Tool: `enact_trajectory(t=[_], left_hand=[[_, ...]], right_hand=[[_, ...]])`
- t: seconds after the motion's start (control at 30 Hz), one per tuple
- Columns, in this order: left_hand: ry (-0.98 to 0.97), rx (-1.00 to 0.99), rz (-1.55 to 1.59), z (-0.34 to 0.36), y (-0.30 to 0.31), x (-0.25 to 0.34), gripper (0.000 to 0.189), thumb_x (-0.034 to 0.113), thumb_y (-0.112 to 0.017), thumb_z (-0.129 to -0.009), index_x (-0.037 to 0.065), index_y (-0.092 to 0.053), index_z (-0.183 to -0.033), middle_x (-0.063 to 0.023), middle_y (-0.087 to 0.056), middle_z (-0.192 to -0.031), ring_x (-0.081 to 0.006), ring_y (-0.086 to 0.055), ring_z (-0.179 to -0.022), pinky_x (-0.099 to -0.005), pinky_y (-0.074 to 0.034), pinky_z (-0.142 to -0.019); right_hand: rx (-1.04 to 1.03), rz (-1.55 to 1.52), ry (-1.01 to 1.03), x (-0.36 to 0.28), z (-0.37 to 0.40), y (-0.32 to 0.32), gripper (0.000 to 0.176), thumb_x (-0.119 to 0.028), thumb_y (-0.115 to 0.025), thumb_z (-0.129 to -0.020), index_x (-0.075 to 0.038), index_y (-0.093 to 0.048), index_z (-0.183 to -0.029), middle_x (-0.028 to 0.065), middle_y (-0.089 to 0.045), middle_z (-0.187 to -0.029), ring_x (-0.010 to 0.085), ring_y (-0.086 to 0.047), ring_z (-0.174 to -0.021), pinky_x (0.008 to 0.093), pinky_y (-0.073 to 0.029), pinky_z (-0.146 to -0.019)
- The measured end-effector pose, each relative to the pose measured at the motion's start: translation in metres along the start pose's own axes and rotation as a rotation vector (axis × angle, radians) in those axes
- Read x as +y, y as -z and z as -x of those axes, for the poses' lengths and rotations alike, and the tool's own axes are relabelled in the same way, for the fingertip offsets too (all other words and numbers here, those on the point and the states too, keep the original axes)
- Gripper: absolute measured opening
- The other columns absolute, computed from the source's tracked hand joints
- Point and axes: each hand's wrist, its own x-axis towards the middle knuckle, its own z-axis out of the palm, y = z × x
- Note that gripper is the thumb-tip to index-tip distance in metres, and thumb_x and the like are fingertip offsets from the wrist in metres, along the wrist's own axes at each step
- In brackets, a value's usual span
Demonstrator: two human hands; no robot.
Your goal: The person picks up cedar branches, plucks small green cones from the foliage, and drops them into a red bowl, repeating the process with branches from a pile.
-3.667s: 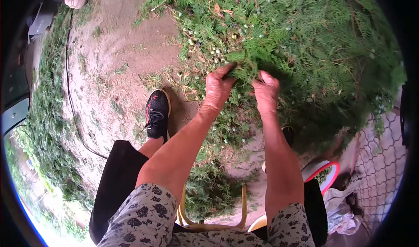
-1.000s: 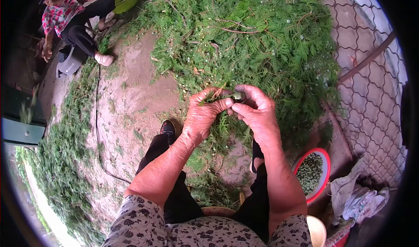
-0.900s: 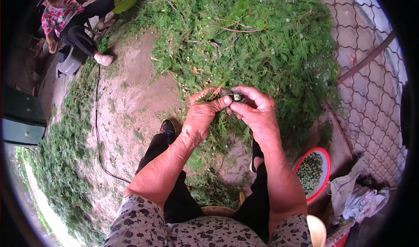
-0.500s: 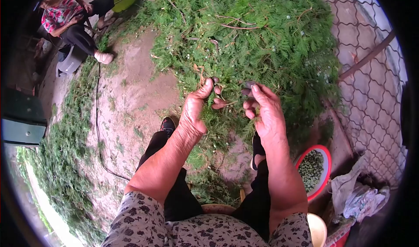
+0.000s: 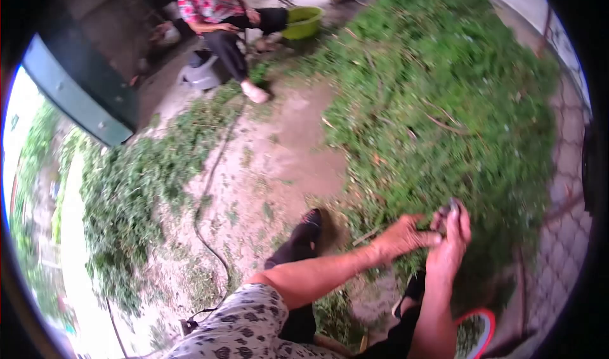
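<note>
My left hand (image 5: 401,237) reaches across to the right, its thumb touching or nearly touching the other hand. Its fingers are curled and blurred, and whether they hold anything is too small to tell. My right hand (image 5: 450,235) is raised beside it, fingers folded and pressed together around something I cannot make out. Both hands are over the near edge of a large heap of green leafy branches (image 5: 438,111).
A seated person (image 5: 219,23) is at the upper left beside a green basin (image 5: 302,23). A black cable (image 5: 209,188) crosses the ground. A red-rimmed bowl (image 5: 490,327) stands at the lower right. A green metal panel (image 5: 82,92) is at left.
The view has swung to the left. My hands, apart before, have come together at the lower right of the view, and the left arm now stretches across.
</note>
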Motion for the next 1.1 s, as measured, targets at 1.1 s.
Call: enact_trajectory(t=[1.1], left_hand=[[-0.076,0.406,0.472,0.137,0.028,-0.021,0.035,0.007,-0.060,-0.063,-0.001,-0.060,-0.097,-0.0028,-0.060,-0.076,-0.0117,-0.052,-0.068,-0.0268,-0.043,-0.063]], right_hand=[[-0.299,0.814,-0.185,0.015,0.109,-0.054,0.047,-0.038,-0.050,-0.084,-0.010,-0.049,-0.121,0.0177,-0.053,-0.114,0.0318,-0.051,-0.100,0.0411,-0.039,-0.087]])
